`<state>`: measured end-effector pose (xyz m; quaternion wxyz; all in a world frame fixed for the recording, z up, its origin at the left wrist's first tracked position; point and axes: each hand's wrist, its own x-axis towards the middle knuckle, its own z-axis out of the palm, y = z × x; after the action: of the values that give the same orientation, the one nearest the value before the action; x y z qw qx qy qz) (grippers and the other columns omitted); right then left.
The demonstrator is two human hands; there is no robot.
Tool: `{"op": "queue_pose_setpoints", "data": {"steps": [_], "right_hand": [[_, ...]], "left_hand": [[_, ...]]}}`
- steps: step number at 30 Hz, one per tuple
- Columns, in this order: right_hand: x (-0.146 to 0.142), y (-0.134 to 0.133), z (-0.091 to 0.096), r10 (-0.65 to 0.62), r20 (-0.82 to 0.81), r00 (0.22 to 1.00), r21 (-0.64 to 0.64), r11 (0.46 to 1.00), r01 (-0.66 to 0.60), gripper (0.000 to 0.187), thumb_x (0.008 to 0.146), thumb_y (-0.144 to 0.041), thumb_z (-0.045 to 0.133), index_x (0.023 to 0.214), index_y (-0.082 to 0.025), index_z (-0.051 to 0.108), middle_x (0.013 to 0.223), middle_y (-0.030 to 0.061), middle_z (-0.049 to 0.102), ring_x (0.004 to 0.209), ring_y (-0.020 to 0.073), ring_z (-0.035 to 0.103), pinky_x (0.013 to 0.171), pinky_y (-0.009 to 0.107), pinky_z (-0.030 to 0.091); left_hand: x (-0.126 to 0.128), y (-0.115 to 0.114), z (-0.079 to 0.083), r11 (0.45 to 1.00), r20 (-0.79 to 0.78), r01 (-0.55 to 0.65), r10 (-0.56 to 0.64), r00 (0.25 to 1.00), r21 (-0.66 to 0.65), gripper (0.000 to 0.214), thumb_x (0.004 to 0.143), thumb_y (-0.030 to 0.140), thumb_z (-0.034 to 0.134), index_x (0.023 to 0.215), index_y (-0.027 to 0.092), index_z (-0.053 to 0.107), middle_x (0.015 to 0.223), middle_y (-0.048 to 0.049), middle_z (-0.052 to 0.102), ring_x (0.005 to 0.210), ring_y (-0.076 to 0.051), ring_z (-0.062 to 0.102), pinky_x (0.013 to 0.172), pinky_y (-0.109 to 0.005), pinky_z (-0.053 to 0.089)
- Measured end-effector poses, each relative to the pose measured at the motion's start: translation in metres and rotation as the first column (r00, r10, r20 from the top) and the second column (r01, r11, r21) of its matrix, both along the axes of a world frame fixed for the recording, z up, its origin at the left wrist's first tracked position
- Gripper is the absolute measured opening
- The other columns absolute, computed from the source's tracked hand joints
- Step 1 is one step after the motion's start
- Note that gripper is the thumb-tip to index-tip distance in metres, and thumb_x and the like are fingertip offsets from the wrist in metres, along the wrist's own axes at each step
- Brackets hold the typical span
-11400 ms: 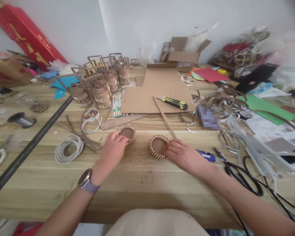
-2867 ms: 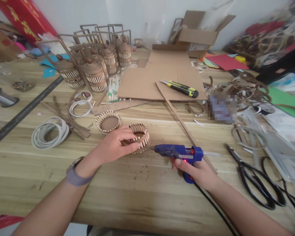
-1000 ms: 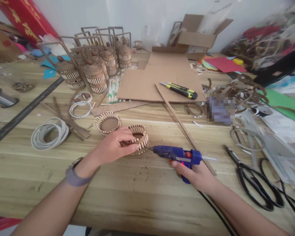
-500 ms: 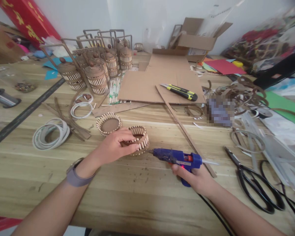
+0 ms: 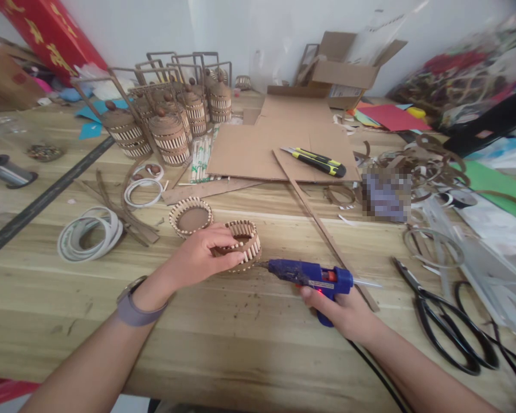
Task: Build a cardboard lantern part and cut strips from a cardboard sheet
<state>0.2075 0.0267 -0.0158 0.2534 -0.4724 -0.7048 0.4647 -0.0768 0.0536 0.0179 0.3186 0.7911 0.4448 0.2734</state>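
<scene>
My left hand (image 5: 210,251) grips a small round basket (image 5: 251,245) of short pale sticks and brown cardboard bands, thumb at the near side and fingers over the rim. In my right hand (image 5: 344,312) is a blue hot glue gun (image 5: 301,272), with a red light glowing and a clear glue stick at its back. The gun's nozzle tip is at the basket's lower right edge; whether it touches I cannot tell. Just behind my left hand sits a second round basket (image 5: 191,217) with a cardboard base.
Several lidded baskets with tall handles (image 5: 168,135) stand at the back left. A utility knife (image 5: 316,161) lies on a cardboard sheet (image 5: 279,135). Black scissors (image 5: 447,321) are on the right, a roll of white tape (image 5: 90,234) on the left. A long brown strip (image 5: 322,226) crosses the table diagonally.
</scene>
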Motion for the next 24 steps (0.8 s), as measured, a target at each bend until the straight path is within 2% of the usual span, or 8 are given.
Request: {"op": "queue_pose_setpoints", "data": {"steps": [12,20,24], "right_hand": [[-0.004,0.002,0.014,0.0,0.012,1.0,-0.012,1.0,0.0,0.051,0.083,-0.07,0.05,0.066,-0.022,0.053,0.052,-0.0023,0.045,0.047,0.012,0.041,0.042,0.024,0.037],[0.001,0.001,0.0,0.002,0.012,1.0,0.082,0.997,-0.003,0.04,0.088,-0.057,0.052,0.07,-0.022,0.059,0.05,-0.0022,0.043,0.051,0.0144,0.046,0.048,0.026,0.041],[0.003,0.001,-0.003,-0.01,0.008,1.0,0.067,0.998,0.01,0.043,0.088,-0.059,0.052,0.066,-0.022,0.058,0.05,-0.0012,0.045,0.053,0.0153,0.048,0.05,0.027,0.043]], "left_hand": [[-0.001,0.001,0.0,1.0,0.005,0.013,-0.013,1.0,-0.004,0.029,0.091,0.038,0.057,0.071,0.02,0.067,0.073,-0.0017,0.065,0.087,-0.02,0.06,0.088,-0.035,0.045],[-0.001,0.001,0.0,0.999,0.002,0.03,-0.03,1.0,-0.017,0.029,0.091,0.035,0.056,0.069,0.019,0.065,0.067,0.0005,0.057,0.08,-0.017,0.054,0.087,-0.033,0.041],[-0.001,0.001,0.0,1.0,0.016,0.022,-0.022,1.0,-0.002,0.031,0.091,0.035,0.057,0.065,0.019,0.062,0.065,0.0013,0.054,0.078,-0.017,0.052,0.084,-0.032,0.041]]}}
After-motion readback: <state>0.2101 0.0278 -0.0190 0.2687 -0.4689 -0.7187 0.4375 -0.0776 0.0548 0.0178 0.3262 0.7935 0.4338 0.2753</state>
